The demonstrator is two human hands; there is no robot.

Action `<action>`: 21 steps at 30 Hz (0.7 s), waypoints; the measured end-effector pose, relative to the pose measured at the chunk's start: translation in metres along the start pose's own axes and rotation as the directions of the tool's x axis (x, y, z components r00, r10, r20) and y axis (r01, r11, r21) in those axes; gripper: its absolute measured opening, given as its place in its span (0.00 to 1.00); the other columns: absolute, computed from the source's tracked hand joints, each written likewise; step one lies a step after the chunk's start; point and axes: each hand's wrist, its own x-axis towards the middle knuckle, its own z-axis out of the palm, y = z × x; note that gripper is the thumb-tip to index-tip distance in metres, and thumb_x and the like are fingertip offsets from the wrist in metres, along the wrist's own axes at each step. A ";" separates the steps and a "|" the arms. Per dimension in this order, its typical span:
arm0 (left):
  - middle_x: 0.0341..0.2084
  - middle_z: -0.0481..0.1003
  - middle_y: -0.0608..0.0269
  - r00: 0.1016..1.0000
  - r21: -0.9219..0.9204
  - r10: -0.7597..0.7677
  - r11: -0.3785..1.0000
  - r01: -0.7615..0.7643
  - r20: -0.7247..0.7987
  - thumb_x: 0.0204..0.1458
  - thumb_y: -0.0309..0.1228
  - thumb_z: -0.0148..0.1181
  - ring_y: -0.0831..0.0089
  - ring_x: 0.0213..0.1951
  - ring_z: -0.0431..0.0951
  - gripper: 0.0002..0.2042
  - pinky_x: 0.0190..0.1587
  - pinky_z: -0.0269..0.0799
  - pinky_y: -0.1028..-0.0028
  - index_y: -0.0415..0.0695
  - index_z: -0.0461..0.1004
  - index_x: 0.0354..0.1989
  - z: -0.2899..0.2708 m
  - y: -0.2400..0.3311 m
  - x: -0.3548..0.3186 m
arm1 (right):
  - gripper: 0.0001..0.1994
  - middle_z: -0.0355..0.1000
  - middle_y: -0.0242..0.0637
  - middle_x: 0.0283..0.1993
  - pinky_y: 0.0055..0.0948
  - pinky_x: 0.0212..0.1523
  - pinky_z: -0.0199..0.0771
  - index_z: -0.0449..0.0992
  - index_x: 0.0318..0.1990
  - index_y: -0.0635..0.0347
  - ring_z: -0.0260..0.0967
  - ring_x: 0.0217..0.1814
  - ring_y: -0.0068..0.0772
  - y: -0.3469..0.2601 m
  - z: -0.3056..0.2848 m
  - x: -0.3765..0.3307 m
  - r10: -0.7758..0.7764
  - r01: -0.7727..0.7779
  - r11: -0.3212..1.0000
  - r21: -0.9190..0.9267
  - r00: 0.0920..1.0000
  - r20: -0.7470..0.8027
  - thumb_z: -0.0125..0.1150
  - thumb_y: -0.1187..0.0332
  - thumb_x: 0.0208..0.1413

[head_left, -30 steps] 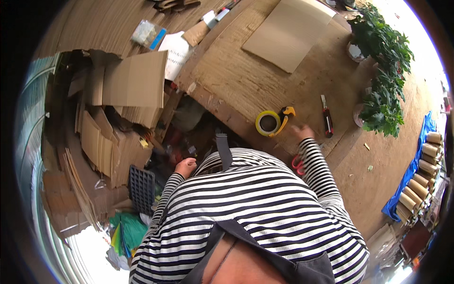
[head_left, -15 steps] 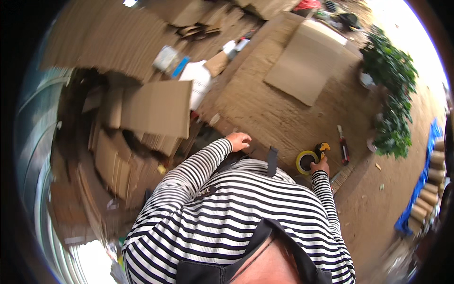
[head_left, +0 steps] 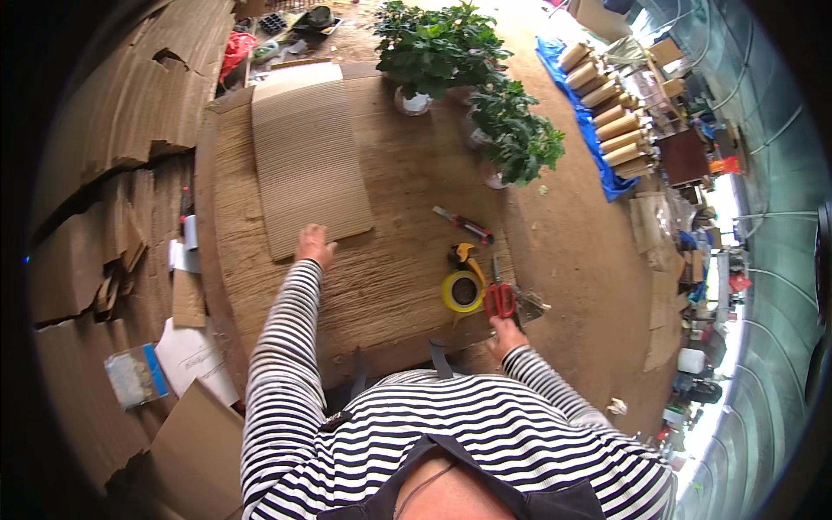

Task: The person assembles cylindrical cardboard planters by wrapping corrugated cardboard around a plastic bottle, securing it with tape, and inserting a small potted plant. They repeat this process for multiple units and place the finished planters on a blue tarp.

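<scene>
My left hand [head_left: 316,245] lies open at the near edge of a ribbed brown cardboard sheet [head_left: 314,165], fingers stretched toward the far side. My right hand [head_left: 505,338] is at the near edge of the work table, fingertips up against the handles of red-handled scissors [head_left: 500,300]. The grip around them looks loose, and part of the fingers is blurred. Beside the scissors, to the left, stands a yellow and black tape dispenser [head_left: 464,289] with a roll of tape. A red and black utility knife [head_left: 465,225] lies farther back.
Potted leafy plants [head_left: 438,52] stand at the table's far right. Stacked cardboard [head_left: 130,95] fills the left side, with a clear bag [head_left: 136,376] and a white paper [head_left: 192,355]. Brown rolls [head_left: 620,130] rest on a blue sheet [head_left: 576,91] on the floor at right.
The view has turned to the right. My left hand has gone from the table's near edge to the cardboard sheet. My right hand has left the tape dispenser and moved to the scissors.
</scene>
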 end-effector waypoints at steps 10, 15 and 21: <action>0.68 0.55 0.54 0.989 0.138 -0.115 0.985 0.101 0.095 0.54 0.47 0.63 0.55 0.70 0.51 0.41 0.70 0.51 0.57 0.47 0.49 0.72 -0.002 -0.029 -0.016 | 0.26 0.76 0.47 0.45 0.40 0.53 0.74 0.74 0.55 0.58 0.75 0.51 0.46 0.065 0.004 0.065 0.111 -0.020 0.918 0.396 0.972 -0.208 0.68 0.63 0.47; 0.69 0.52 0.42 0.978 0.118 -0.174 0.980 0.160 0.117 0.52 0.47 0.65 0.50 0.71 0.50 0.47 0.69 0.54 0.54 0.50 0.40 0.74 0.022 -0.037 -0.056 | 0.22 0.78 0.41 0.40 0.33 0.40 0.78 0.74 0.54 0.58 0.77 0.39 0.34 0.108 -0.022 0.247 0.241 0.011 0.624 0.781 0.949 -0.206 0.66 0.66 0.51; 0.63 0.60 0.40 0.987 0.084 -0.156 0.985 0.152 0.045 0.48 0.44 0.70 0.47 0.65 0.59 0.49 0.64 0.62 0.53 0.50 0.42 0.74 0.049 -0.041 -0.120 | 0.19 0.75 0.33 0.33 0.30 0.23 0.70 0.73 0.54 0.54 0.71 0.29 0.27 0.126 -0.076 0.408 0.350 0.034 -0.030 0.999 0.936 -0.021 0.65 0.67 0.55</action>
